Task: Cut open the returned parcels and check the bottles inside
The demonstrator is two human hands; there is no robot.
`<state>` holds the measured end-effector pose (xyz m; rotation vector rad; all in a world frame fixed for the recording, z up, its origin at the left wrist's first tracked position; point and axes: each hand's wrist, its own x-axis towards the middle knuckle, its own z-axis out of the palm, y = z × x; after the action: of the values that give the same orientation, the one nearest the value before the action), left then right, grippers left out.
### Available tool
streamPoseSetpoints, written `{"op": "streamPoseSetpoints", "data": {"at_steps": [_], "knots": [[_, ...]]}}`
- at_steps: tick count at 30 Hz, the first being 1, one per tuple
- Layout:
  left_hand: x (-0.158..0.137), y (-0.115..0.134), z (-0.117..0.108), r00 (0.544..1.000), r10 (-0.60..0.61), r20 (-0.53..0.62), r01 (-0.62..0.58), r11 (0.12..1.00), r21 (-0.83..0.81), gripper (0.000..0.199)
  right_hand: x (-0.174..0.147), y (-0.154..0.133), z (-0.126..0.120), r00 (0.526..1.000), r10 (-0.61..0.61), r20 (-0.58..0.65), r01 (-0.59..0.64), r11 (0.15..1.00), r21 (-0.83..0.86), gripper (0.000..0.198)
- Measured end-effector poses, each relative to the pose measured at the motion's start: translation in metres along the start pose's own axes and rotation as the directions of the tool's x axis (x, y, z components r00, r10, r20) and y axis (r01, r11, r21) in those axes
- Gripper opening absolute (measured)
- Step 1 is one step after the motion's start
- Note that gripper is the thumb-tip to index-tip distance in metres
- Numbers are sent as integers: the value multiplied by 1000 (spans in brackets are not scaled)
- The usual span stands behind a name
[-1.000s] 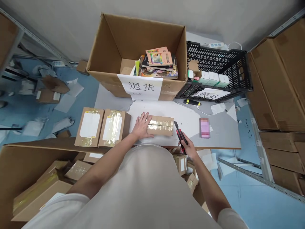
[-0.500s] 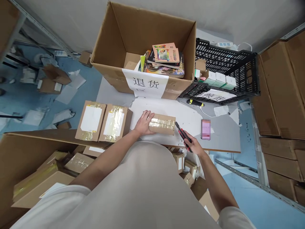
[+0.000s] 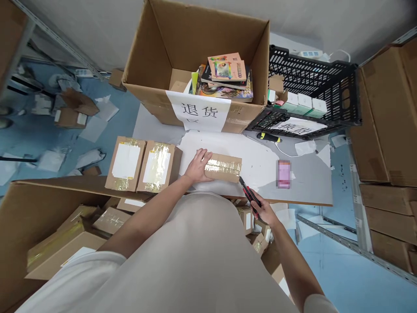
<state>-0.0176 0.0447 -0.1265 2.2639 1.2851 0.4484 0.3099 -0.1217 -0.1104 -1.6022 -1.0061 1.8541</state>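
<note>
A small cardboard box [image 3: 224, 167], sealed with shiny clear tape, lies on the white table [image 3: 260, 156] in front of me. Wrapped over its left end, my left hand [image 3: 198, 167] holds it steady. In my right hand [image 3: 263, 209] is a red and black utility knife [image 3: 250, 194], its tip at the box's lower right corner. Whether the blade touches the cardboard, I cannot tell. To the left stand two taped boxes with white labels, the nearer one [image 3: 157, 167] beside my left hand.
A large open carton [image 3: 150, 98] holding books [image 3: 224, 82] stands at the back. Right of it is a black crate [image 3: 342, 117] with small white boxes. A yellow-black tool [image 3: 267, 137] and a blurred pink object [image 3: 283, 174] lie on the table. Parcels fill a carton [image 3: 74, 187] at lower left.
The knife in my right hand has moved down and slightly left, from the box's right edge to its lower right corner. My left hand stays on the box. The whole view has shifted slightly.
</note>
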Motion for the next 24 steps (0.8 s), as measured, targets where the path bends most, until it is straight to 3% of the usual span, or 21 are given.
{"op": "streamPoseSetpoints", "data": {"at_steps": [5, 8, 11, 13, 15, 18, 24], "knots": [[0, 4, 3, 1000, -29, -6, 29, 1000, -1, 115, -4, 5, -6, 990, -22, -137, 27, 999, 41, 73], [2, 21, 10, 974, -210, -85, 210, 978, -7, 120, 8, 1, 8, 948, -69, -311, 117, 983, 138, 67], [0, 42, 14, 897, -420, -141, 420, 907, -25, 121, 39, -14, 41, 918, -86, -386, 192, 950, 245, 52], [-6, 52, 12, 863, -495, -104, 494, 869, -40, 109, 64, -27, 64, 923, -112, -368, 236, 921, 311, 51], [-16, 54, 7, 851, -525, -2, 524, 849, -71, 84, 85, -41, 80, 922, -141, -360, 265, 908, 323, 50], [-35, 51, 5, 851, -501, 158, 524, 830, -192, 48, 102, -54, 85, 888, -190, -418, 296, 933, 204, 46], [-57, 49, 18, 855, -510, 96, 511, 794, -328, 43, 110, -56, 70, 879, -220, -424, 272, 960, 68, 44]]}}
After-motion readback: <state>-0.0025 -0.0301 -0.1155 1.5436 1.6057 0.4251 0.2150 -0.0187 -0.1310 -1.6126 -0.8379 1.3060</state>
